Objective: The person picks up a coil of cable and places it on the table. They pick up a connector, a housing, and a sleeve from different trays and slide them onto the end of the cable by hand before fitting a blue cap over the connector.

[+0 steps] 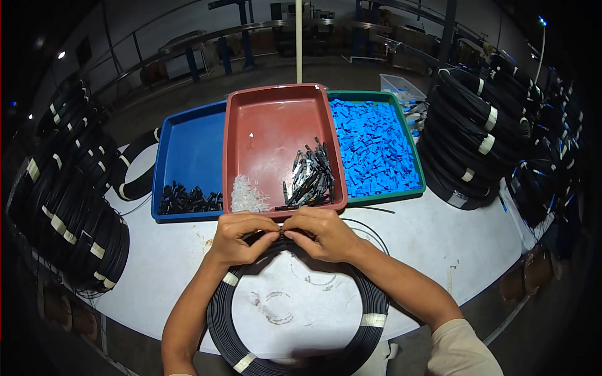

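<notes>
A coil of black cable point(221, 313), bound with pale tape, lies on the white table in front of me. Over its far side, my left hand point(246, 238) and my right hand point(320, 233) meet, thumbs and fingertips pinched close together. Between the fingertips is a small dark piece, perhaps a cable end; the fingers mostly hide it. Just beyond my hands stands a red tray point(269, 131) with small clear plastic pieces point(246, 195) and a pile of thin black-and-silver parts point(310, 178).
A blue tray point(188, 144) with short black parts point(188, 199) stands left; a green tray point(417, 160) with blue plastic pieces point(375, 150) stands right. Stacked cable coils rise at the left point(69, 225) and right point(476, 138) of the white table point(433, 250). A pale pole point(299, 50) stands behind.
</notes>
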`<control>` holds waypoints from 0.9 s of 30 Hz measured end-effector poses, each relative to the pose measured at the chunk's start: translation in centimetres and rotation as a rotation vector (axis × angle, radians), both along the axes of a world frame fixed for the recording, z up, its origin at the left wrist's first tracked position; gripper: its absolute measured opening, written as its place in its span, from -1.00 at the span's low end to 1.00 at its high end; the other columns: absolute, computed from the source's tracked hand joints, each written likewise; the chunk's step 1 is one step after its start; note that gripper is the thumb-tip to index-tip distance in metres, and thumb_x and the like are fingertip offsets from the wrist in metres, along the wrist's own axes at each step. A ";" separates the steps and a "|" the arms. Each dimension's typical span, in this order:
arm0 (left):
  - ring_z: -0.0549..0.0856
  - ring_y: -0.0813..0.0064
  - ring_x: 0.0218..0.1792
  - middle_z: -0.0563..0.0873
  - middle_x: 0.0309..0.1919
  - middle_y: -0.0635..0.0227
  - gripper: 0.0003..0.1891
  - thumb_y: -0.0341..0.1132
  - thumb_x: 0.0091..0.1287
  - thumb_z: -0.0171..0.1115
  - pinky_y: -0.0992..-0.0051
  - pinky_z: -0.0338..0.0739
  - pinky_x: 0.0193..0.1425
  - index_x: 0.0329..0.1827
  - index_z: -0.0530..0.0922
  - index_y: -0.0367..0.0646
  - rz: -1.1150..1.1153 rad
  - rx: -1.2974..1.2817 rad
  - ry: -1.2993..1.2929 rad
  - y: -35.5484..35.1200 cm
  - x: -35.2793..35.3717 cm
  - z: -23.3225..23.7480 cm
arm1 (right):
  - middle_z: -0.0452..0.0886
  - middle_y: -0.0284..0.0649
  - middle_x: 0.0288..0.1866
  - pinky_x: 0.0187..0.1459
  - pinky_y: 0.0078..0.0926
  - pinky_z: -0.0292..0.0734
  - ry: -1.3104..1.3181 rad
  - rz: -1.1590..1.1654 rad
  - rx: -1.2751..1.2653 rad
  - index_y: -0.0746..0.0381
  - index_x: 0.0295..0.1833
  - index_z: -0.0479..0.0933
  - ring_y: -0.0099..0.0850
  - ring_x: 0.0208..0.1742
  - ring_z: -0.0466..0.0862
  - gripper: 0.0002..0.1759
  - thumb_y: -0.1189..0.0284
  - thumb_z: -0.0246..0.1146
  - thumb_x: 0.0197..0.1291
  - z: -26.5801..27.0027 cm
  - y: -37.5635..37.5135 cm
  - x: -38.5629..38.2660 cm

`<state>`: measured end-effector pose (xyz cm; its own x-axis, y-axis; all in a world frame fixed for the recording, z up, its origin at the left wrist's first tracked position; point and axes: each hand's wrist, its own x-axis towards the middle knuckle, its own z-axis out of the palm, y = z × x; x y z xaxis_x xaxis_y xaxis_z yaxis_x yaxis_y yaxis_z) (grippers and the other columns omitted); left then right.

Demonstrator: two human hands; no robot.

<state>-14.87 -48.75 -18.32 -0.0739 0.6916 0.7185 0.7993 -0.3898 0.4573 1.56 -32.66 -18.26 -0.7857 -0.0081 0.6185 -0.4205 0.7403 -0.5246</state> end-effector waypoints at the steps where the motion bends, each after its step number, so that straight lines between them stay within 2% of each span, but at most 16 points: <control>1: 0.83 0.32 -0.32 0.84 -0.31 0.16 -0.90 -0.51 0.18 0.42 0.46 0.70 -0.19 -0.25 0.78 -0.27 0.010 -0.006 -0.040 -0.3 0.0 0.1 | 0.65 -0.04 -0.24 -0.15 -0.22 0.59 0.007 -0.005 -0.007 0.37 -0.13 0.64 -0.08 -0.21 0.68 -0.85 0.54 0.34 0.20 -0.2 0.1 0.0; 2: 0.84 0.31 -0.25 0.84 -0.26 0.11 -0.88 -0.47 0.25 0.34 0.46 0.70 -0.11 -0.22 0.78 -0.29 0.004 -0.026 -0.114 -0.5 -0.3 0.2 | 0.65 -0.04 -0.24 -0.14 -0.22 0.59 -0.008 0.019 0.007 0.36 -0.13 0.64 -0.07 -0.20 0.68 -0.85 0.54 0.34 0.20 -0.4 0.1 0.0; 5: 0.81 0.39 -0.23 0.84 -0.25 0.12 -0.80 -0.40 0.34 0.29 0.48 0.65 -0.09 -0.13 0.75 -0.36 0.098 -0.066 -0.366 -0.7 -0.7 0.2 | 0.65 -0.04 -0.24 -0.11 -0.21 0.60 -0.012 0.048 0.023 0.36 -0.14 0.65 -0.06 -0.19 0.69 -0.85 0.53 0.34 0.20 -0.3 0.1 0.2; 6: 0.80 0.44 -0.25 0.84 -0.26 0.15 -0.79 -0.38 0.37 0.28 0.48 0.64 -0.09 -0.11 0.75 -0.35 0.128 -0.004 -0.389 -0.1 -0.5 0.3 | 0.64 -0.06 -0.25 -0.13 -0.23 0.59 0.001 0.054 0.034 0.34 -0.13 0.65 -0.10 -0.22 0.68 -0.86 0.53 0.34 0.21 -0.4 0.2 0.2; 7: 0.80 0.44 -0.25 0.84 -0.26 0.15 -0.79 -0.38 0.37 0.28 0.48 0.64 -0.09 -0.11 0.75 -0.35 0.119 -0.008 -0.376 0.4 -0.6 0.8 | 0.64 -0.09 -0.26 -0.15 -0.24 0.59 0.017 0.055 0.042 0.33 -0.13 0.65 -0.13 -0.24 0.68 -0.86 0.52 0.34 0.22 -0.5 0.2 0.0; 9: 0.81 0.43 -0.24 0.84 -0.27 0.16 -0.79 -0.37 0.36 0.28 0.47 0.64 -0.09 -0.10 0.75 -0.33 0.248 -0.117 -0.246 1.3 -0.9 2.4 | 0.63 -0.09 -0.28 -0.14 -0.23 0.60 0.017 0.044 0.043 0.32 -0.13 0.65 -0.12 -0.24 0.68 -0.86 0.52 0.34 0.21 -0.5 0.3 -0.1; 11: 0.82 0.36 -0.25 0.83 -0.27 0.13 -0.80 -0.38 0.35 0.29 0.45 0.64 -0.10 -0.09 0.74 -0.31 0.239 -0.175 -0.185 2.8 -1.4 3.5 | 0.63 -0.10 -0.30 -0.15 -0.24 0.59 0.021 0.062 0.052 0.32 -0.13 0.66 -0.13 -0.24 0.68 -0.85 0.51 0.34 0.20 -0.6 0.4 -0.1; 13: 0.83 0.34 -0.15 0.84 -0.20 0.11 -0.78 -0.41 0.37 0.24 0.41 0.65 -0.01 -0.04 0.74 -0.31 0.197 -0.327 -0.065 4.7 -2.2 4.1 | 0.64 -0.07 -0.27 -0.11 -0.21 0.60 -0.047 0.063 0.047 0.33 -0.15 0.66 -0.08 -0.21 0.68 -0.85 0.51 0.33 0.19 -0.1 0.4 0.2; 14: 0.84 0.25 -0.18 0.83 -0.19 0.05 -0.78 -0.43 0.36 0.24 0.37 0.68 -0.06 -0.03 0.74 -0.29 0.205 -0.350 -0.040 5.7 -2.3 4.3 | 0.66 -0.03 -0.25 -0.07 -0.19 0.61 -0.104 0.063 0.041 0.34 -0.16 0.66 -0.04 -0.17 0.68 -0.85 0.51 0.33 0.17 0.1 0.3 0.3; 17: 0.84 0.20 -0.22 0.82 -0.18 0.00 -0.78 -0.42 0.34 0.27 0.33 0.70 -0.11 -0.02 0.73 -0.28 0.237 -0.374 0.043 9.5 -3.0 3.6 | 0.65 -0.04 -0.26 -0.07 -0.19 0.61 -0.074 0.067 0.029 0.34 -0.17 0.66 -0.05 -0.18 0.68 -0.85 0.51 0.33 0.17 -0.1 0.4 0.2; 19: 0.84 0.17 -0.26 0.81 -0.23 -0.02 -0.78 -0.40 0.29 0.34 0.31 0.71 -0.13 -0.06 0.74 -0.30 0.248 -0.374 0.040 11.8 -3.1 3.3 | 0.65 -0.05 -0.27 -0.09 -0.20 0.60 -0.098 0.064 0.016 0.34 -0.16 0.66 -0.06 -0.19 0.68 -0.85 0.50 0.32 0.19 0.0 0.4 0.3; 21: 0.80 0.00 -0.27 0.79 -0.35 -0.06 -0.78 -0.33 0.23 0.38 0.19 0.68 -0.04 -0.14 0.75 -0.26 0.308 -0.375 0.092 14.0 -3.5 2.5 | 0.64 -0.07 -0.27 -0.10 -0.20 0.60 -0.095 0.071 0.008 0.33 -0.15 0.66 -0.07 -0.20 0.67 -0.85 0.50 0.32 0.20 0.0 0.4 0.2; 22: 0.79 -0.03 -0.28 0.78 -0.40 -0.07 -0.76 -0.28 0.19 0.43 0.14 0.68 -0.06 -0.16 0.76 -0.24 0.331 -0.386 0.120 14.8 -3.7 2.3 | 0.64 -0.07 -0.26 -0.11 -0.20 0.60 -0.102 0.073 0.002 0.33 -0.14 0.66 -0.08 -0.20 0.67 -0.85 0.49 0.32 0.21 0.1 0.4 0.2; 25: 0.82 0.08 -0.31 0.80 -0.38 0.00 -0.76 -0.26 0.18 0.47 0.21 0.70 -0.12 -0.21 0.78 -0.25 0.432 -0.419 0.165 16.4 -3.4 2.3 | 0.64 -0.12 -0.28 -0.19 -0.28 0.62 -0.063 0.073 0.007 0.31 -0.14 0.66 -0.16 -0.28 0.68 -0.87 0.52 0.32 0.20 -0.4 0.5 0.0; 27: 0.82 0.07 -0.31 0.80 -0.38 0.00 -0.74 -0.22 0.16 0.48 0.20 0.70 -0.11 -0.21 0.79 -0.23 0.465 -0.457 0.181 16.9 -3.0 2.4 | 0.65 -0.12 -0.28 -0.19 -0.29 0.62 -0.073 0.068 -0.001 0.31 -0.14 0.66 -0.16 -0.28 0.68 -0.87 0.53 0.32 0.21 -0.5 0.5 0.0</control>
<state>-17.90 -31.84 -15.95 -0.3437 0.8540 0.3907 0.9165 0.2143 0.3377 1.56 -32.13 -18.78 -0.8265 -0.0627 0.5595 -0.4306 0.7106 -0.5564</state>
